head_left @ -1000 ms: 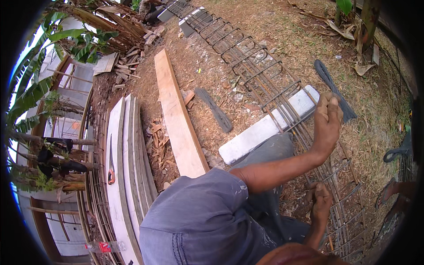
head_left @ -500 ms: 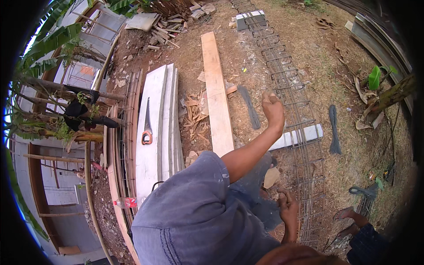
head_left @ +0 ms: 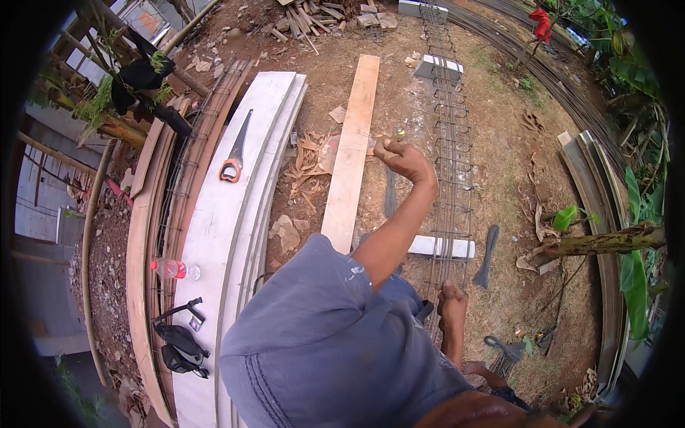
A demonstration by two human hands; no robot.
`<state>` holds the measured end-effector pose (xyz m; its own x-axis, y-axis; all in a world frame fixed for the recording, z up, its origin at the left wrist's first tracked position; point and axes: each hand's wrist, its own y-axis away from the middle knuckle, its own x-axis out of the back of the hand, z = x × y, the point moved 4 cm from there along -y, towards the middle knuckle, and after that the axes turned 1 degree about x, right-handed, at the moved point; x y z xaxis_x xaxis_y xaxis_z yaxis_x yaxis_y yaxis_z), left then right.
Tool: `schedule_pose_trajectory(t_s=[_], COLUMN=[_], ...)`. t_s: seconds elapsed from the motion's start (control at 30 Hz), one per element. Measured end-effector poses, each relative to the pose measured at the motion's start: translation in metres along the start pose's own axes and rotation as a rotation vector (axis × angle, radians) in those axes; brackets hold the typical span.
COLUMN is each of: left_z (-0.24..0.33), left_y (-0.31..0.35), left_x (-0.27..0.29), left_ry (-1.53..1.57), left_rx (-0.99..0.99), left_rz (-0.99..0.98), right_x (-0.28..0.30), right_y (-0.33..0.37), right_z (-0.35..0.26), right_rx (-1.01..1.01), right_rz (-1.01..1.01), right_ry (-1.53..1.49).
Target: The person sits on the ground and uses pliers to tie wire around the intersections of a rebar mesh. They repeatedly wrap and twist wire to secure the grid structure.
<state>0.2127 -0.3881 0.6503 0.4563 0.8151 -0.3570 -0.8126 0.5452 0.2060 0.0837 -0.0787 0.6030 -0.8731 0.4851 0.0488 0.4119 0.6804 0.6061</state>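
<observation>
My left hand (head_left: 405, 158) is closed in a fist, raised between the wooden plank and the long rebar cage. Whatever it may hold is too small to make out. Lower down, my right hand (head_left: 453, 303) is curled closed at the near part of the rebar cage (head_left: 451, 157); its grip is hidden. The cage is a run of thin bars with square stirrups. It rests across a white block (head_left: 441, 247) close by and a grey-white block (head_left: 439, 68) farther off. Bundles of dark tie wire (head_left: 486, 257) lie on the ground to the right of the cage.
A bare plank (head_left: 353, 143) lies left of the cage. Stacked white boards (head_left: 214, 214) carry a handsaw (head_left: 236, 153), a plastic bottle (head_left: 168, 269) and a black strapped pouch (head_left: 182, 349). Another person's limb (head_left: 486, 374) shows at lower right. Boards (head_left: 596, 200) lean at right.
The view has swung, so the scene sits differently in the picture. My left fist appears farther left, near the plank; my right hand appears now at the cage. The pouch has come into view.
</observation>
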Motion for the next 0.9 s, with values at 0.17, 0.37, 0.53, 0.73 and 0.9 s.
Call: schedule_pose_trajectory(t_s=[0.17, 0.37, 0.53, 0.73, 0.9], left_z=[0.073, 0.126, 0.161, 0.170, 0.161], left_y=[-0.035, -0.067, -0.078, -0.116, -0.167], left_x=[-0.001, 0.055, 0.093, 0.167, 0.194], left_ry=[0.315, 0.262, 0.087, -0.088, -0.021], left_rx=[-0.075, 0.313, -0.085, -0.209, -0.056], left_rz=[-0.398, -0.491, -0.445, -0.070, 0.027], right_x=[-0.015, 0.003, -0.058, -0.048, -0.062], right_y=[0.004, 0.037, 0.047, -0.089, 0.011], right_z=[-0.032, -0.055, -0.052, -0.058, -0.142], right_rx=[-0.039, 0.058, 0.311, 0.572, 0.307], right_rz=[-0.252, -0.780, -0.625, -0.280, -0.822], right_ry=[-0.235, -0.216, 0.931, 0.356, 0.054])
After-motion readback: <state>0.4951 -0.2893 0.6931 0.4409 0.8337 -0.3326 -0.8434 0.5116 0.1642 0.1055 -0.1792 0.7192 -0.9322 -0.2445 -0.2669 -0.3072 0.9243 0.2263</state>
